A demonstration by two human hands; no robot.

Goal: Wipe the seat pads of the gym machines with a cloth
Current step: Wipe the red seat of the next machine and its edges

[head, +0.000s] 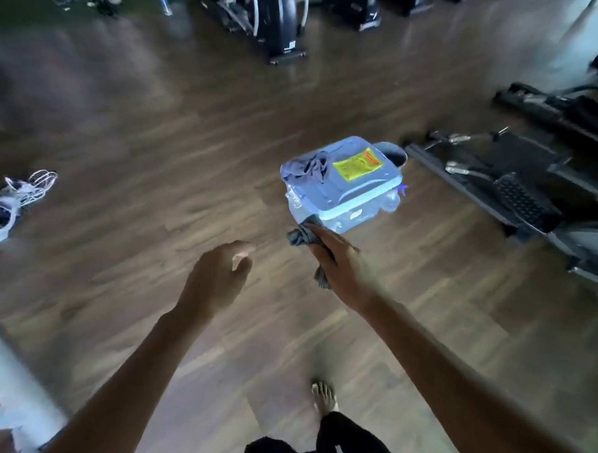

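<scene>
My right hand [340, 262] is shut on a crumpled grey cloth [302, 236], held above the wooden floor just in front of a clear plastic box [357, 191]. My left hand [220, 277] hangs beside it, fingers loosely curled and holding nothing. A second grey cloth [307, 168] lies bunched on the box's lid next to a yellow label [358, 164]. No seat pad shows clearly; the picture is blurred by motion.
Black gym machines stand at the right [532, 188] and at the back [275, 20]. A pair of shoes [14, 200] lies on the floor at the left. My bare foot [324, 397] is on the wooden floor [157, 151] below.
</scene>
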